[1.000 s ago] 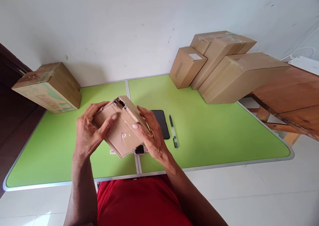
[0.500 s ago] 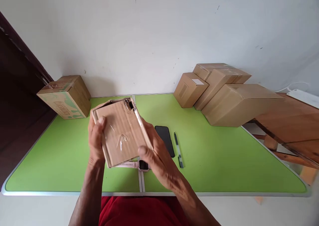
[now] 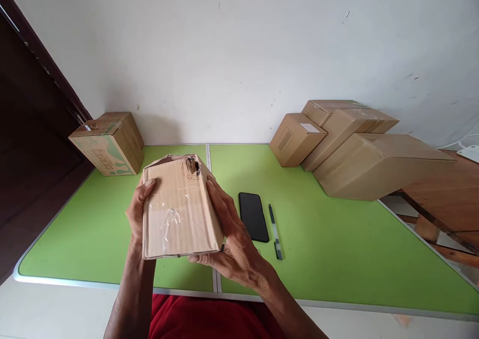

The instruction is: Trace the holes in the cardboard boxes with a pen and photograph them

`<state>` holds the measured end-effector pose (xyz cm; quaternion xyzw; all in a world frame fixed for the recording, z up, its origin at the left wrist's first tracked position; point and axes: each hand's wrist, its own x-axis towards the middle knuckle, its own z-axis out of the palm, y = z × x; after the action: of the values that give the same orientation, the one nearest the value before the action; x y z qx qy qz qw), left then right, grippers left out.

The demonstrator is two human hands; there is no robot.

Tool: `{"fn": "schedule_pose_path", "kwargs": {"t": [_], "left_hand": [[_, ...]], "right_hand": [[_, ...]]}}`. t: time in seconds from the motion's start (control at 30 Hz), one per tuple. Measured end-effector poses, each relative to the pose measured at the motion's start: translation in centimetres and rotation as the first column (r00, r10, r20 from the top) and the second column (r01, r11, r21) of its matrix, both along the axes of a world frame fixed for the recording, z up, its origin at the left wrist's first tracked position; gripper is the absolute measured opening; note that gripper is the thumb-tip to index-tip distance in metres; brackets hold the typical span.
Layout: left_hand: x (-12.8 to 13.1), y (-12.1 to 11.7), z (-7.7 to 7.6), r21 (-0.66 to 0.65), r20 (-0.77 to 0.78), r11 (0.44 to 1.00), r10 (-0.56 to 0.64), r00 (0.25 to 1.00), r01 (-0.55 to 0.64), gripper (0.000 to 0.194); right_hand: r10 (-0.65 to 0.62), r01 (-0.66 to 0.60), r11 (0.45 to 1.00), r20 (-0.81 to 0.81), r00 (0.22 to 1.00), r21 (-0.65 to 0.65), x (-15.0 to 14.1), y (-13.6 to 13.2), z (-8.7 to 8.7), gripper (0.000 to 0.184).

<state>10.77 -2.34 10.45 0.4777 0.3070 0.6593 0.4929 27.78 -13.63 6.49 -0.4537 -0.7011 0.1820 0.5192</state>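
Between my two hands is a cardboard box (image 3: 179, 204), held above the green table. Its upper right corner is torn into a dark hole, and clear tape with a crinkled piece lies on the face toward me. My left hand (image 3: 139, 207) grips the left side, thumb on the front face. My right hand (image 3: 234, 237) spreads along the right side, with its thumb under the bottom edge. The box hides most of the watch seen earlier. A black phone (image 3: 253, 217) and a pen (image 3: 276, 232) lie to the right of my right hand.
A printed carton (image 3: 108, 144) stands at the table's back left. Several plain cardboard boxes (image 3: 348, 154) are grouped at the back right, against the white wall (image 3: 239, 55). Beyond the right edge of the green table (image 3: 337, 259) is a brown wooden surface (image 3: 441, 194).
The box has turned more upright and now covers most of the watch. My right thumb has moved from its front face to beneath the bottom edge. The view has shifted slightly left.
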Motion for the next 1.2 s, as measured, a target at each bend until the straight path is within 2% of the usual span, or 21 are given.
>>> {"fn": "schedule_pose_path", "kwargs": {"t": [0.07,0.13,0.27,0.4,0.57,0.67,0.73,0.8,0.87,0.93,1.0,1.1,1.17,1.2], "left_hand": [[0.5,-0.5,-0.4,-0.019,0.047,0.998,-0.058,0.997,0.059,0.023],[0.9,-0.6,-1.0,0.054,0.076,0.996,-0.075,0.994,0.071,0.032],[1.5,-0.3,-2.7,0.278,-0.02,0.96,-0.004,1.0,0.009,0.047],[1.8,-0.3,-4.1,0.323,-0.052,0.946,0.038,0.998,-0.019,0.047],[1.8,-0.9,-5.3,0.316,-0.059,0.949,0.043,0.997,-0.023,0.043],[0.7,-1.0,-4.9,0.352,-0.228,0.936,0.064,0.972,0.021,0.051],[-0.8,-1.1,-3.9,0.413,-0.453,0.905,0.106,0.885,0.103,0.061],[-2.4,-1.1,-2.3,0.493,-0.665,0.839,0.195,0.721,0.229,0.061],[-3.7,-1.1,-0.6,0.544,-0.761,0.775,0.294,0.578,0.322,0.057],[-4.4,-1.3,0.7,0.586,-0.781,0.717,0.377,0.497,0.377,0.062],[-4.6,-1.6,1.4,0.613,-0.774,0.686,0.424,0.47,0.392,0.067],[-4.6,-1.9,1.2,0.633,-0.756,0.679,0.439,0.486,0.372,0.069],[-4.4,-1.9,0.6,0.643,-0.742,0.685,0.447,0.5,0.343,0.067],[-4.3,-1.9,0.3,0.65,-0.732,0.69,0.455,0.507,0.319,0.066]], "right_hand": [[0.071,-0.089,0.992,-0.178,0.981,-0.092,0.0,0.0,0.6,0.117],[0.091,-0.153,0.979,-0.377,0.922,-0.138,-0.1,0.3,1.4,0.106],[-0.065,-0.084,0.971,-0.58,0.812,-0.226,-0.3,1.3,2.9,0.074],[-0.23,-0.009,0.942,-0.667,0.709,-0.334,-0.6,1.7,3.2,0.057],[-0.307,0.094,0.928,-0.596,0.742,-0.36,-0.7,1.5,2.4,0.049],[-0.286,0.072,0.934,-0.612,0.738,-0.35,-0.4,1.7,1.9,0.047],[-0.253,0.04,0.943,-0.633,0.732,-0.33,-0.2,1.8,1.8,0.047],[-0.228,0.025,0.948,-0.621,0.75,-0.317,-0.1,1.6,1.9,0.048],[-0.218,0.032,0.949,-0.581,0.784,-0.313,-0.1,1.3,2.4,0.052],[-0.203,0.032,0.95,-0.54,0.817,-0.309,-0.1,0.9,3.0,0.056],[-0.171,0.014,0.955,-0.516,0.839,-0.295,-0.1,0.5,3.4,0.055],[-0.193,0.052,0.951,-0.457,0.868,-0.304,1.0,-0.2,2.9,0.05],[-0.331,0.225,0.919,-0.32,0.888,-0.324,2.4,-0.8,1.5,0.052],[-0.443,0.364,0.868,-0.194,0.875,-0.338,3.2,-1.1,0.6,0.052]]}}
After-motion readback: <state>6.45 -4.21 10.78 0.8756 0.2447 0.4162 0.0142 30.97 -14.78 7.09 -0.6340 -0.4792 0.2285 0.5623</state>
